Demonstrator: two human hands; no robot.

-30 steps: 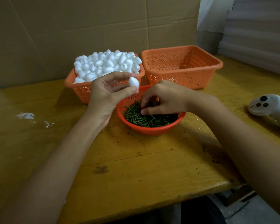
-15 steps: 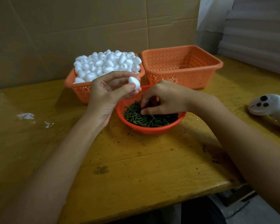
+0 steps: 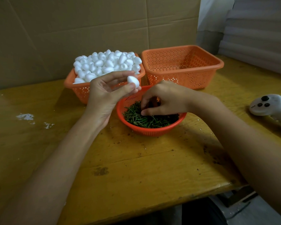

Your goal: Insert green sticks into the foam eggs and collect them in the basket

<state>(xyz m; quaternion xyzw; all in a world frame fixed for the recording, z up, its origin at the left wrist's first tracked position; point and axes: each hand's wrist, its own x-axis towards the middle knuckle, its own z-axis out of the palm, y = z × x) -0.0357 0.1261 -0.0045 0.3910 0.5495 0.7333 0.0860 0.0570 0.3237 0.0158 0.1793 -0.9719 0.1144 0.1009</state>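
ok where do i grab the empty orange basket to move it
Take the empty basket by its flared rim at the near right corner, coming from the front right: the lip overhangs the wall, and the stick bowl blocks the left.

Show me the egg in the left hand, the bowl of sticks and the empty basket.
egg (image 3: 133,81): head view, middle of its white side.
bowl (image 3: 152,131): head view, near outer wall.
empty basket (image 3: 185,78): head view, front wall.
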